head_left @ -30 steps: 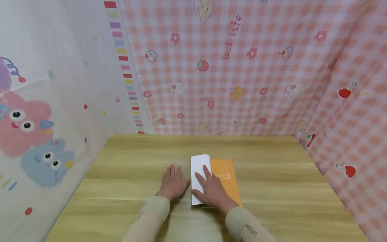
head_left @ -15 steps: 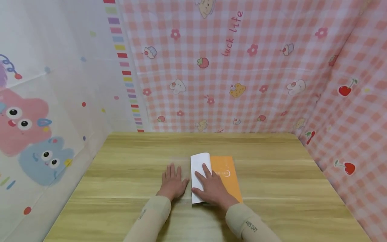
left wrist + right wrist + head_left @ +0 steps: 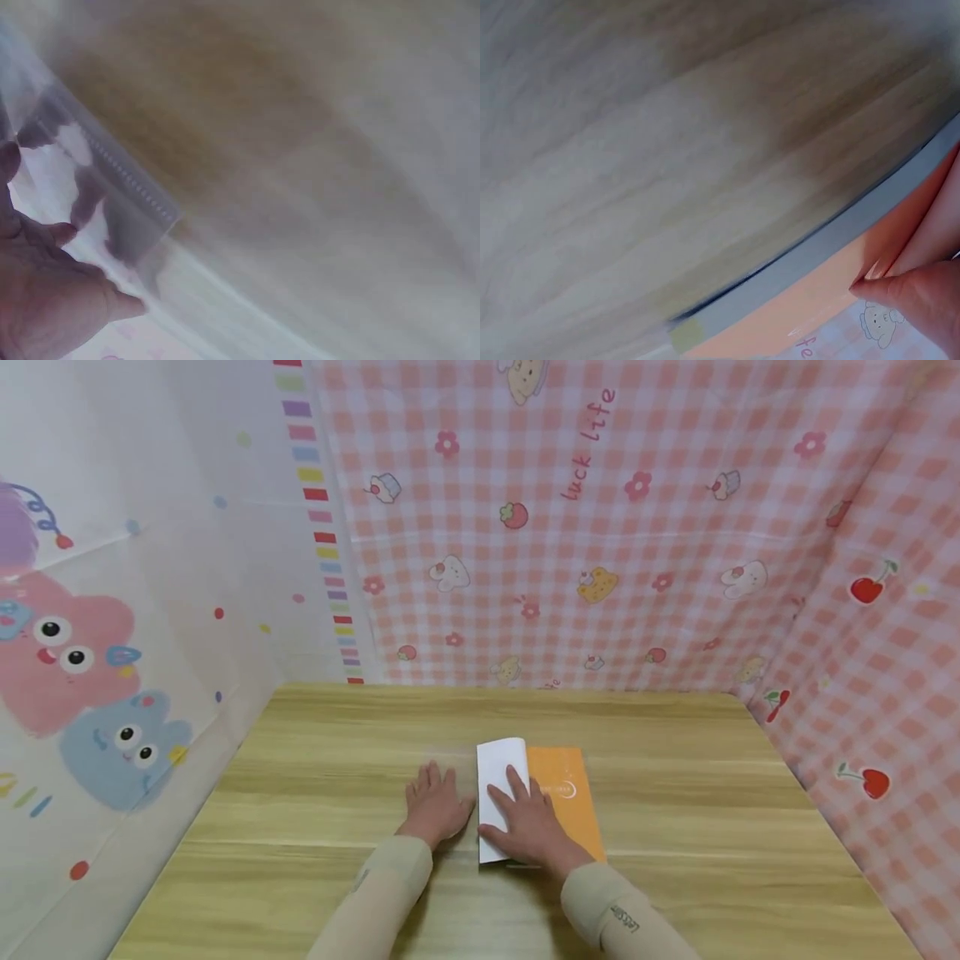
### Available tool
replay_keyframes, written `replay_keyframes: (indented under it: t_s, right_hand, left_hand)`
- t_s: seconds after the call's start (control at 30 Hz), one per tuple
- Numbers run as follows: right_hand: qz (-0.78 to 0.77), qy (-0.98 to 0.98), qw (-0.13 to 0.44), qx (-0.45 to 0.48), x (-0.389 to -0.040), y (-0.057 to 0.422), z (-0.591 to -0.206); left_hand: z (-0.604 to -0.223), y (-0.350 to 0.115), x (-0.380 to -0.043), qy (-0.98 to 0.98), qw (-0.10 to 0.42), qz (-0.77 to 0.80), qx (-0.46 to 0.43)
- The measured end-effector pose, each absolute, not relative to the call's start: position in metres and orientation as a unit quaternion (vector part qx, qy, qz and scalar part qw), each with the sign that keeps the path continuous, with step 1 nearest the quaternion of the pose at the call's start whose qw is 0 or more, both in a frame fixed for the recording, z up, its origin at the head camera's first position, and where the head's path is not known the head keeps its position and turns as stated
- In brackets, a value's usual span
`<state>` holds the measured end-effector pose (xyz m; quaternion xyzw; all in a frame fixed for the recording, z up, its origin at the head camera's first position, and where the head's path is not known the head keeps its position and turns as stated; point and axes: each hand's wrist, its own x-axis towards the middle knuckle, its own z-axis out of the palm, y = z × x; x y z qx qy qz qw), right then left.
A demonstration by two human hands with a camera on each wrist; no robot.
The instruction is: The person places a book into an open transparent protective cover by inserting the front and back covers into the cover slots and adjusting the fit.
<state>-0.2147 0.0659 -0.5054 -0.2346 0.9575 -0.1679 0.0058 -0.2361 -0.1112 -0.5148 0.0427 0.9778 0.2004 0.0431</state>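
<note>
A thin booklet with an orange cover [image 3: 562, 768] lies on the table, a white page [image 3: 498, 762] folded over its left side. My right hand [image 3: 528, 827] rests spread on that page, fingers pointing away from me. To the left, my left hand [image 3: 437, 806] lies palm down, its thumb close to the page's left edge. In the left wrist view, a clear plastic sheet [image 3: 139, 184] with a ribbed seam lies by the left fingers. The right wrist view shows the cover's pale edge strip [image 3: 840, 232] and a fingertip [image 3: 866, 288] against the orange.
The wooden tabletop [image 3: 697, 802] extends around the booklet on all sides. A pink checked cloth [image 3: 615, 527] hangs behind it and along the right, and a white cartoon-printed cloth [image 3: 180, 610] hangs at the left.
My left fingers have bent slightly, and the hand has turned a little toward the page. The right hand stays spread on the white page. The head view has shifted slightly.
</note>
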Motion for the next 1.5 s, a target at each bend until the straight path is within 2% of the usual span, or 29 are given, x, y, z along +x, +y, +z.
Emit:
replay_keyframes:
  t_s: [0.13,0.37,0.6,1.03,1.27,1.5]
  right_hand:
    - [-0.184,0.955,-0.011,-0.232,-0.216,0.064,-0.507]
    - [-0.178,0.954,-0.026,-0.239,-0.222,0.064,-0.499]
    - [-0.135,0.961,-0.01,-0.24,-0.225,0.066,-0.499]
    - [-0.152,0.955,0.01,-0.256,-0.224,0.068,-0.497]
    - [-0.146,0.954,0.015,-0.261,-0.224,0.068,-0.494]
    - [-0.124,0.955,0.014,-0.27,-0.226,0.066,-0.497]
  left_hand:
    - [-0.512,-0.106,-0.24,0.978,0.046,0.194,0.054]
    - [-0.515,-0.105,-0.237,0.982,0.089,0.166,0.033]
    - [-0.517,-0.106,-0.238,0.982,0.075,0.17,0.033]
    - [-0.522,-0.108,-0.242,0.982,0.07,0.17,0.031]
    - [-0.522,-0.11,-0.243,0.979,0.039,0.198,0.036]
    - [-0.519,-0.112,-0.243,0.975,0.042,0.216,0.037]
